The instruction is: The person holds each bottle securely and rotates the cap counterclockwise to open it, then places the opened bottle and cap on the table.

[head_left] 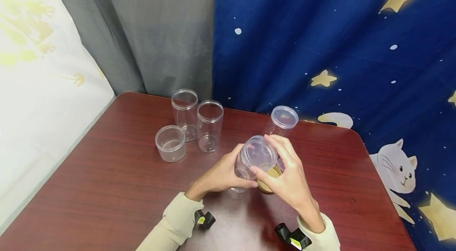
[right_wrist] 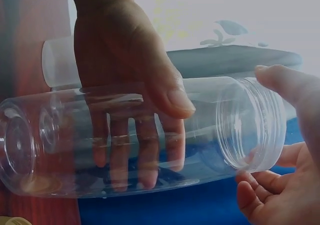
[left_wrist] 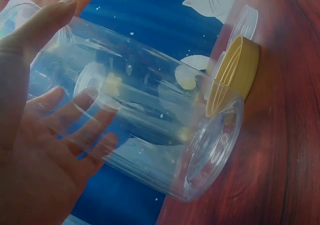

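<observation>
A tall clear plastic jar (head_left: 243, 171) is held tilted above the table, its base toward the tabletop. My left hand (head_left: 222, 172) grips the jar's body, thumb on the near side and fingers seen through the plastic in the right wrist view. At the jar's upper end sits a translucent lid (head_left: 259, 152). Around its rim, my right hand (head_left: 290, 175) pinches with thumb and fingers. A gold lid (left_wrist: 235, 75) lies on the table just beyond the jar's base, partly covered in the head view. Whether the translucent lid is fully seated, I cannot tell.
Two tall clear jars without lids (head_left: 210, 126) (head_left: 184, 110) stand at the back left, with a short clear tub (head_left: 171, 146) before them. Behind my right hand stands a lidded jar (head_left: 284, 118). Curtains (head_left: 270, 45) hang past the red-brown table's (head_left: 107, 187) back edge.
</observation>
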`<action>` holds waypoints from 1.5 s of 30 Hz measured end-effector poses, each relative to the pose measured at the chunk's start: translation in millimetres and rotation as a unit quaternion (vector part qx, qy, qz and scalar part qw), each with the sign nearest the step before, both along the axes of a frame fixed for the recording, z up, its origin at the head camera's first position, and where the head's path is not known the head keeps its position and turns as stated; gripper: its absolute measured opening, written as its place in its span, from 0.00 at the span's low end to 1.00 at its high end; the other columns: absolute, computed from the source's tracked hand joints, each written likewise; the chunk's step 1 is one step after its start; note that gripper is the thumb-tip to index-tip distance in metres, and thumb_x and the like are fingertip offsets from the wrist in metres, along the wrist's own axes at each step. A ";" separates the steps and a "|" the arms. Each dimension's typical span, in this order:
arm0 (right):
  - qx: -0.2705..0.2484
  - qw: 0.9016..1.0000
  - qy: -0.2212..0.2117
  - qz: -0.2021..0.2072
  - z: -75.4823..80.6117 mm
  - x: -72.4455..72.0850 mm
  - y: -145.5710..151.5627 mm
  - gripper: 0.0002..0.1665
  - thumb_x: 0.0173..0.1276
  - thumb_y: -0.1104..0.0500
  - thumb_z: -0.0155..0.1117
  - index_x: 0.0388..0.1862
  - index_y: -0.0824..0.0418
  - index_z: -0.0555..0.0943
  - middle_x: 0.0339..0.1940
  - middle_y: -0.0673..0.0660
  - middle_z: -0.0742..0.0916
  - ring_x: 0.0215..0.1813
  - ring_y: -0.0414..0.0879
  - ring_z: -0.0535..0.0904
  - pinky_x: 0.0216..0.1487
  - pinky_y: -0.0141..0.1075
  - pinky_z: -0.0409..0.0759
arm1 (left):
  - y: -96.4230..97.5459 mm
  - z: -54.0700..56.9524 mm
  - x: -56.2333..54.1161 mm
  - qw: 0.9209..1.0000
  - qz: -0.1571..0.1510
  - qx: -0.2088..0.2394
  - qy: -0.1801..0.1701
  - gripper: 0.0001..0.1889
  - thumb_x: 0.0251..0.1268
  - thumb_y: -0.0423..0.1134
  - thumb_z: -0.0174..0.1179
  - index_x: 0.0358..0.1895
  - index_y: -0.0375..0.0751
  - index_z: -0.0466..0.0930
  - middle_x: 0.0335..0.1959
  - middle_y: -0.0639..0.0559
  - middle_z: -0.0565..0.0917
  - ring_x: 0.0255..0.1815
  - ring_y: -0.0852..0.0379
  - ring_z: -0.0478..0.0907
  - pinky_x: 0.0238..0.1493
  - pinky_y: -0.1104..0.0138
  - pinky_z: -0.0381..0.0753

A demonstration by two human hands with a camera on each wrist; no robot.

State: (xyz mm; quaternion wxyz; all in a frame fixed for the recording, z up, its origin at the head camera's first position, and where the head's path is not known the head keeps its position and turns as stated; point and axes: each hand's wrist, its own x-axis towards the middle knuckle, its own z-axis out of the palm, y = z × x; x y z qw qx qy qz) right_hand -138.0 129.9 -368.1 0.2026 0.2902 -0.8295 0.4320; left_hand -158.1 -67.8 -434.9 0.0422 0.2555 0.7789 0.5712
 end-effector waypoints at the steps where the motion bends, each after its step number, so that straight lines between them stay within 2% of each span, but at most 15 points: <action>1: -0.004 1.000 -0.001 0.000 0.5 -0.1 0.3 0.46 0.46 0.61 0.83 0.67 0.60 0.75 0.61 0.56 0.80 0.61 0.48 0.75 0.61 0.25 0.68 | -0.5 -0.3 -0.2 1.000 0.002 0.000 0.001 0.45 0.43 0.47 0.80 0.67 0.55 0.64 0.55 0.59 0.80 0.53 0.62 0.79 0.59 0.63 0.77; 7: -0.020 1.000 -0.002 -0.010 1.4 -2.4 4.3 0.48 0.45 0.63 0.83 0.67 0.61 0.73 0.61 0.58 0.79 0.53 0.46 0.75 0.51 0.25 0.72 | -5.1 0.3 -2.2 1.000 0.019 0.007 0.009 0.45 0.43 0.44 0.81 0.67 0.50 0.64 0.58 0.55 0.79 0.55 0.58 0.79 0.59 0.62 0.77; 14: -0.019 1.000 0.003 -0.019 -2.5 -8.1 8.4 0.49 0.45 0.64 0.82 0.68 0.62 0.72 0.61 0.58 0.78 0.48 0.44 0.76 0.48 0.25 0.74 | -14.5 3.5 -4.7 0.999 0.045 0.021 0.022 0.44 0.42 0.40 0.81 0.66 0.44 0.66 0.59 0.54 0.77 0.57 0.58 0.77 0.61 0.61 0.76; 22: -0.007 0.999 0.007 -0.036 -6.1 -11.9 12.8 0.48 0.46 0.63 0.82 0.68 0.61 0.73 0.61 0.57 0.79 0.43 0.42 0.75 0.45 0.26 0.73 | -26.8 5.8 -7.0 0.998 0.061 0.007 0.025 0.42 0.43 0.42 0.80 0.64 0.50 0.66 0.60 0.56 0.77 0.57 0.57 0.77 0.63 0.60 0.75; 25: -0.007 0.999 0.010 -0.037 -5.0 -13.4 14.1 0.48 0.46 0.62 0.83 0.68 0.61 0.73 0.61 0.56 0.79 0.43 0.43 0.75 0.45 0.27 0.74 | -32.8 7.0 -7.1 0.997 0.074 0.000 0.027 0.43 0.43 0.41 0.80 0.65 0.51 0.65 0.60 0.56 0.77 0.58 0.57 0.77 0.63 0.60 0.74; 27: -0.007 0.999 0.011 -0.038 -5.3 -14.9 15.0 0.48 0.45 0.62 0.83 0.68 0.61 0.73 0.61 0.56 0.79 0.43 0.44 0.76 0.44 0.27 0.74 | -36.7 8.0 -6.8 0.997 0.079 0.001 0.025 0.43 0.43 0.40 0.80 0.65 0.51 0.65 0.60 0.54 0.77 0.59 0.54 0.77 0.64 0.59 0.73; 32: 0.004 0.999 0.001 -0.045 -7.6 -16.4 20.1 0.49 0.45 0.62 0.84 0.68 0.58 0.73 0.61 0.55 0.79 0.44 0.45 0.77 0.46 0.24 0.75 | -45.4 6.9 -6.5 0.996 0.084 0.003 0.027 0.44 0.43 0.39 0.80 0.66 0.50 0.65 0.61 0.50 0.78 0.61 0.51 0.76 0.65 0.58 0.72; 37: 0.007 0.999 -0.004 -0.051 -11.2 -16.9 26.6 0.49 0.45 0.62 0.83 0.69 0.57 0.73 0.61 0.55 0.79 0.47 0.45 0.78 0.47 0.22 0.75 | -53.8 4.3 -6.3 0.994 0.101 -0.013 0.035 0.43 0.43 0.42 0.80 0.65 0.52 0.65 0.61 0.51 0.78 0.64 0.53 0.72 0.67 0.56 0.69; 45: 0.022 0.997 -0.027 -0.073 -18.9 -18.2 39.8 0.47 0.47 0.63 0.82 0.68 0.61 0.73 0.61 0.54 0.78 0.49 0.44 0.78 0.48 0.21 0.75 | -67.5 1.2 -3.3 0.993 0.117 -0.002 0.028 0.43 0.44 0.42 0.80 0.66 0.51 0.65 0.61 0.57 0.77 0.61 0.57 0.75 0.66 0.59 0.70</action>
